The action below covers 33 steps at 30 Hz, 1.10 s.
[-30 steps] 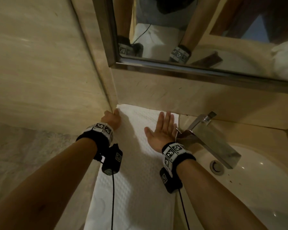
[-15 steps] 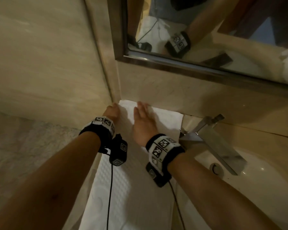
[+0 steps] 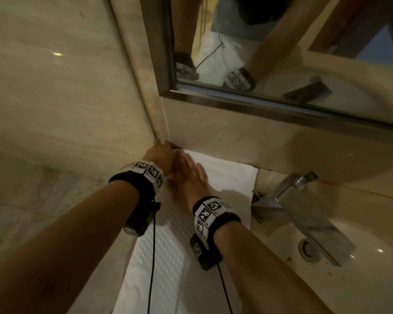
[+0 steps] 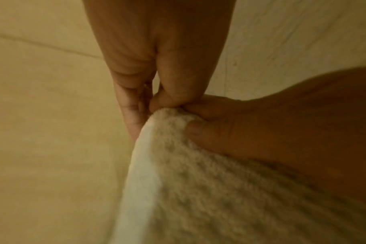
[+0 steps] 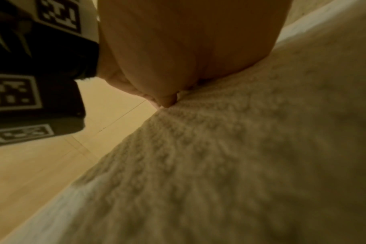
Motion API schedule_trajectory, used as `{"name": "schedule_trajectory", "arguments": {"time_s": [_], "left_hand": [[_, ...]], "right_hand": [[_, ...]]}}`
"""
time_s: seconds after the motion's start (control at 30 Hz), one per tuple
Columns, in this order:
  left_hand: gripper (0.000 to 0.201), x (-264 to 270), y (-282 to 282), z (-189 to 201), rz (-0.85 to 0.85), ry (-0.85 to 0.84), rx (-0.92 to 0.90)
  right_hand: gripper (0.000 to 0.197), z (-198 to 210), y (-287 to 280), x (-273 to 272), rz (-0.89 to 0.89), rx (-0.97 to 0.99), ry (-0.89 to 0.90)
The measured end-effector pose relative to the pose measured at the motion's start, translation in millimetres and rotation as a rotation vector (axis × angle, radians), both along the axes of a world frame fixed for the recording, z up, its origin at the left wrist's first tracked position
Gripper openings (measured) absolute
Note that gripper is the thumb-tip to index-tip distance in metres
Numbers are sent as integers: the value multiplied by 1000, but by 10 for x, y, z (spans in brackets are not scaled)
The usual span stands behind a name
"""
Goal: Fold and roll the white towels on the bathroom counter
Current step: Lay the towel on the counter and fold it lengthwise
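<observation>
Beige stone walls met in a corner at the far end of the counter [image 3: 266,225], and that was where our hands were working. We counted one white towel [image 3: 173,264] laid out as a long strip on the counter, running from the corner back toward us, with its far end against the back wall. To its right we saw one chrome faucet [image 3: 304,214] reaching over one white basin [image 3: 372,279], and one drain [image 3: 309,248] beneath the spout. One mirror [image 3: 281,41] in a metal frame hung above, showing our two forearms and their marker bands. Each wrist carried one band of black-and-white markers and one small black camera box with a cable trailing down.

Our left hand [image 3: 160,156] was at the towel's far left corner, right in the angle of the walls. From the left wrist view, its fingers [image 4: 178,79] were curled and pinching the very tip of the towel's corner [image 4: 169,118]. Our right hand [image 3: 187,177] lay palm down on the towel just beside the left, the two touching. Its fingers were stretched out nearly straight and close together, pressing the cloth flat to the counter and gripping nothing. From the right wrist view, the heel of that hand [image 5: 188,49] sat on the nubbly weave [image 5: 240,156].
</observation>
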<state>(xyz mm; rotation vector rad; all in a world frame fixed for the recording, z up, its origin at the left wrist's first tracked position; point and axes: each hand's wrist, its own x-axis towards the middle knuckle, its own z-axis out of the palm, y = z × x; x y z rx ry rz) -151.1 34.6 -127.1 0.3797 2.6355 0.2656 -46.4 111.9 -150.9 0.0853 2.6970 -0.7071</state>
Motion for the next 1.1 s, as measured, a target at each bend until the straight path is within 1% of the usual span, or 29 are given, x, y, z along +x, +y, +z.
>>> {"name": "schedule_trajectory", "arguments": {"time_s": [0.1, 0.2, 0.23, 0.3, 0.4, 0.47, 0.53, 0.6, 0.67, 0.7, 0.77, 0.83, 0.9, 0.93, 1.0, 1.03, 1.1], "left_hand": [[41, -24, -10, 119, -122, 59, -69], [40, -22, 29, 246, -302, 87, -51], [41, -7, 47, 252, -319, 67, -38], [45, 45, 50, 234, -299, 25, -43], [47, 163, 31, 141, -179, 2, -17], [46, 214, 36, 50, -136, 65, -24], [43, 225, 21, -69, -66, 155, -7], [42, 239, 3, -79, -4, 162, 33], [42, 245, 0, -29, 2, 142, 12], [42, 248, 2, 25, 3, 124, -21], [48, 224, 10, 135, -49, 110, -103], [58, 164, -1, 161, -132, 87, -197], [68, 139, -3, 218, -261, 108, -296], [67, 132, -3, 239, -312, 130, -305], [53, 143, 1, 310, -342, 131, -255], [46, 151, -1, 340, -340, 113, -216], [40, 191, -31, 366, -285, 76, -170]], "right_hand": [[64, -12, -29, 7, 8, 21, 27], [65, -35, -38, 15, 0, 55, 41], [65, -55, -40, 8, -11, 49, 39], [66, -86, -36, 1, -24, 33, 34], [67, -67, -5, -15, -2, 12, 15], [70, -36, 12, -12, -21, -23, 11], [73, -28, 10, -2, -26, 0, 21], [72, -39, 4, 9, -28, 20, 23], [70, -35, 15, 8, -34, -8, 22], [68, -36, 19, 4, -31, -27, 27], [63, -35, 19, 1, -9, -22, 46], [60, -42, 21, 6, 11, 15, 45], [59, -44, 23, 21, 36, 39, 51], [59, -30, 25, 38, 48, 39, 58], [57, 3, 43, 60, 47, 11, 64], [57, 12, 49, 61, 37, -6, 61], [60, 17, 33, 52, 16, -7, 59]]}}
